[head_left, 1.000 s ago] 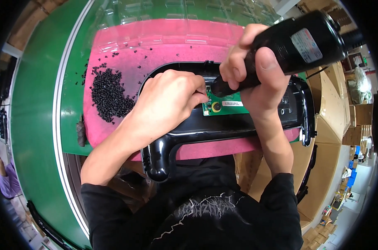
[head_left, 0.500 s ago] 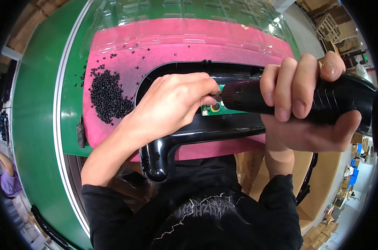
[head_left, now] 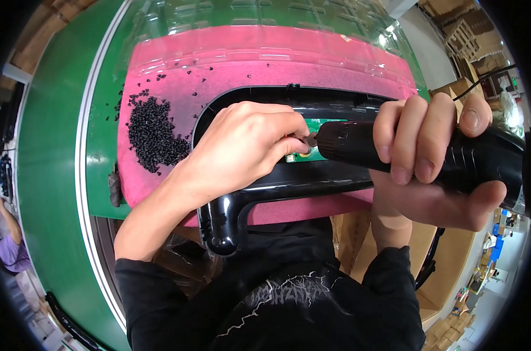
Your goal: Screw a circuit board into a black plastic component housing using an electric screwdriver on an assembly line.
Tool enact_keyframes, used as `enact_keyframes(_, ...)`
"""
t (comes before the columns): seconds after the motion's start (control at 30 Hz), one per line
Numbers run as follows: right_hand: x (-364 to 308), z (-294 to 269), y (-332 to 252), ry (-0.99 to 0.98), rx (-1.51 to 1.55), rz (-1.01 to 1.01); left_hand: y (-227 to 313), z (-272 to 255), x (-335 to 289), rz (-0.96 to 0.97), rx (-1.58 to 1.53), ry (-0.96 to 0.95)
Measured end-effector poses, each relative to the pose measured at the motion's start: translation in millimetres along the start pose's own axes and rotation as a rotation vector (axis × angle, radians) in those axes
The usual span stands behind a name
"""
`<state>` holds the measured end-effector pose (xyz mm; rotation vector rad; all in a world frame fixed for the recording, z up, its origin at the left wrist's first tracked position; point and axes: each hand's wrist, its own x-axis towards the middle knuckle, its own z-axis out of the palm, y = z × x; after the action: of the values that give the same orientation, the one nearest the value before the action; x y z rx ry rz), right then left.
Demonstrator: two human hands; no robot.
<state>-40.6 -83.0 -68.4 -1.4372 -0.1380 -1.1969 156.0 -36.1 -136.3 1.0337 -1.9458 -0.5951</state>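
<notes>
My right hand [head_left: 429, 143] is wrapped round a black electric screwdriver [head_left: 348, 140], which lies nearly level with its nose pointing left. At that nose my left hand [head_left: 239, 143] pinches a small dark screw between thumb and forefinger; the fingertips hide most of it. Just beneath them is a green circuit board [head_left: 319, 155], partly covered by the hand and the tool. The board sits inside a long, glossy black plastic housing [head_left: 303, 175], whose rounded arm [head_left: 220, 225] juts toward me at the near left.
A heap of small black screws [head_left: 154, 131] lies left of the housing on a pink mat [head_left: 230, 75], with several scattered around. A clear plastic tray [head_left: 265, 54] spans the far side. Cardboard [head_left: 394, 237] stands below right. Another person's purple sleeve [head_left: 13, 253] shows far left.
The screwdriver and my right hand have shifted slightly right and down. My left hand stays in nearly the same place, still pinching at the tool's nose.
</notes>
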Motion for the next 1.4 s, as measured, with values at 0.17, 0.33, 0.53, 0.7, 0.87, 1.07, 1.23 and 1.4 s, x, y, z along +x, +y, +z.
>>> enact_keyframes(0.17,-2,1,-1,0.026,-0.001,0.006,4,1,1,-0.046,-0.073,0.026)
enact_keyframes(0.33,-1,-2,-4,-0.016,-0.006,0.0,3,0,3,-0.076,-0.19,-0.034)
enact_keyframes(0.53,-3,0,6,-0.003,-0.017,-0.042,3,1,-1,-0.007,-0.077,-0.055)
enact_keyframes(0.7,-7,1,-3,0.065,-0.063,-0.059,3,1,5,0.022,-0.021,-0.062)
enact_keyframes(0.87,-1,-1,2,-0.054,-0.078,-0.06,2,1,0,0.027,0.029,-0.015)
enact_keyframes(1.07,-5,4,7,-0.003,-0.051,-0.036,5,-3,1,0.038,0.157,-0.076)
enact_keyframes(1.23,-10,2,7,-0.013,-0.064,-0.035,3,-2,-1,0.04,0.162,-0.092)
enact_keyframes(1.4,-11,3,9,-0.022,-0.05,-0.067,5,-5,-1,0.041,0.204,-0.113)
